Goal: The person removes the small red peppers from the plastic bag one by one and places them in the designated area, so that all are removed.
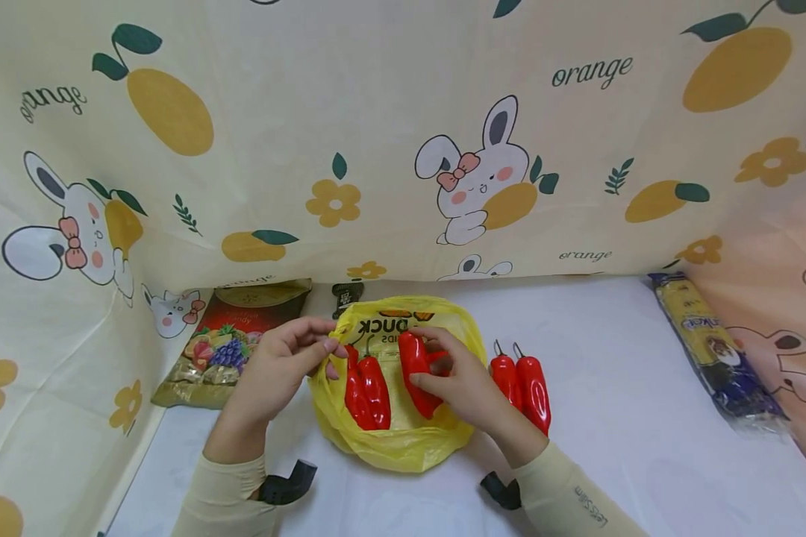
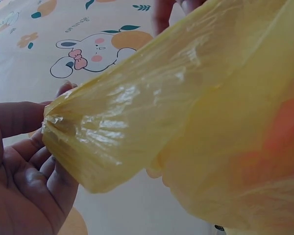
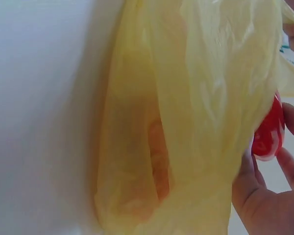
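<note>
A yellow plastic bag [image 1: 403, 453] lies with its mouth spread on the table. My left hand [image 1: 289, 365] pinches the left edge of its rim; the left wrist view shows the plastic [image 2: 108, 132] gathered between thumb and fingers. At the bag's mouth, my right hand [image 1: 463, 384] holds a glossy red chili pepper [image 1: 413, 362] between thumb and fingers. Another bit of red shows behind those fingers, partly hidden. Two red chili peppers [image 1: 375, 391] rest inside the bag on the left. Just right of the bag, two more chili peppers [image 1: 533, 388] lie side by side, partly behind my right wrist.
A candy bag [image 1: 228, 350] lies at the back left, and a small black packet [image 1: 345, 297] sits behind the yellow bag. On the far right is a long blue and yellow package [image 1: 715, 347]. A patterned cloth [image 1: 389, 149] rises behind the white tabletop [image 1: 618, 418].
</note>
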Demonstrator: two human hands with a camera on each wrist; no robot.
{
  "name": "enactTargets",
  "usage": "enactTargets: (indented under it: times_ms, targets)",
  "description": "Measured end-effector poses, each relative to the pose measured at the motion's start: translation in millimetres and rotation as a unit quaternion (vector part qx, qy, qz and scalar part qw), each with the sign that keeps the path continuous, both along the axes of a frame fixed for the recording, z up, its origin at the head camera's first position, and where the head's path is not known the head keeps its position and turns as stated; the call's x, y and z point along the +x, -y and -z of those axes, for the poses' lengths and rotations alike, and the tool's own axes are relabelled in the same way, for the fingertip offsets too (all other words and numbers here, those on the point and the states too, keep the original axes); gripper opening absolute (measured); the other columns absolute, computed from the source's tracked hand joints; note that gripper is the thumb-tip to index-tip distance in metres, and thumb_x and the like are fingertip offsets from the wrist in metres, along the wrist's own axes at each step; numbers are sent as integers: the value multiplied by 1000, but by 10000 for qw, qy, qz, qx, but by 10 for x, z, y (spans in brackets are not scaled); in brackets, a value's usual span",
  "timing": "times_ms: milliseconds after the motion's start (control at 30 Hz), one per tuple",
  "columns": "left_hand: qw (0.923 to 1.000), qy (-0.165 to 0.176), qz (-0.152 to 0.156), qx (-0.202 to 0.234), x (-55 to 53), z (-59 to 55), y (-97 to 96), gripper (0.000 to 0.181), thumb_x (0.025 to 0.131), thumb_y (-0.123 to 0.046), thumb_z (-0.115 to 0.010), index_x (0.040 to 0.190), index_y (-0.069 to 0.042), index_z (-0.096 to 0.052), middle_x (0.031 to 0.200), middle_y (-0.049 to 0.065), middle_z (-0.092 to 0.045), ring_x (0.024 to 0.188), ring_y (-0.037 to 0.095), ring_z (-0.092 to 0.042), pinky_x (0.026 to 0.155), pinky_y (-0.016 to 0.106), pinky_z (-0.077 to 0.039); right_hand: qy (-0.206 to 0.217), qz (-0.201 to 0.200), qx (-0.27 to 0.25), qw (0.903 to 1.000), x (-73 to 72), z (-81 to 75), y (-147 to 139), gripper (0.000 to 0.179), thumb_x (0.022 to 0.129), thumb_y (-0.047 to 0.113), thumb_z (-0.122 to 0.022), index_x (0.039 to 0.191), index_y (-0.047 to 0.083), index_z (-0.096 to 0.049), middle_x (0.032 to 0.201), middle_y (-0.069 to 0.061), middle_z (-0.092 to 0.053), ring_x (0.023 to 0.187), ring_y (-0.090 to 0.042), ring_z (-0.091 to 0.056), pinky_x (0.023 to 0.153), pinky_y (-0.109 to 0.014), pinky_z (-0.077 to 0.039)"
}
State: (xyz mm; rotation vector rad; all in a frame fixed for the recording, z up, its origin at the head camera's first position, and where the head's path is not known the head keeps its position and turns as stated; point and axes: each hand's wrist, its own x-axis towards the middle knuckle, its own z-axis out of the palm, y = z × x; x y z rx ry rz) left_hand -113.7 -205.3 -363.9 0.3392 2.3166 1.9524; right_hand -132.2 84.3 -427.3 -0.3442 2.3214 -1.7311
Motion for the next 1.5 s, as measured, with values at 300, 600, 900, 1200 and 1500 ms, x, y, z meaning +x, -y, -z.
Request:
enactTargets:
  times_ms: [300,600,900,1200,1500]
  targets:
    - [10000,-34,11,-8,-7,8,8,23,110,2,-59,131,12,-63,104,22,-73,77,28,-74,82,34,-64,-143,-31,7,9999,74,-21,-193,66,96,7,-83,155,26,-57,142,-11,-60,119,-36,-60,81,-43,-65]
    - [10000,-56,-9,-36,-6,8,9,24,110,2,-59,131,12,-62,105,22,-73,77,28,-73,82,33,-64,-296,75,119,9995,179,18,-390,66,95,4,-84,153,24,-58,142,-14,-60,118,-37,-62,80,-41,-65]
    - [10000,-62,-26,-50,-4,2,9,24,110,2,-59,131,12,-63,104,22,-73,77,28,-74,82,33,-64,-232,300,129,9992,329,-17,-614,65,94,6,-86,151,22,-59,144,-14,-59,119,-38,-62,79,-40,-65]
    - [10000,-25,-40,-68,-6,3,4,23,110,2,-59,131,12,-63,105,22,-73,78,29,-74,82,33,-64,-264,601,65,9978,369,39,-1012,66,96,2,-82,154,21,-55,146,-17,-56,119,-42,-61,79,-45,-66]
    - [10000,-17,-49,-35,-5,6,4,23,110,2,-59,131,12,-63,104,22,-73,77,28,-73,81,33,-64,-238,1294,-124,9912,300,186,-1464,73,102,8,-77,164,14,-39,149,-19,-49,122,-35,-56,81,-36,-65]
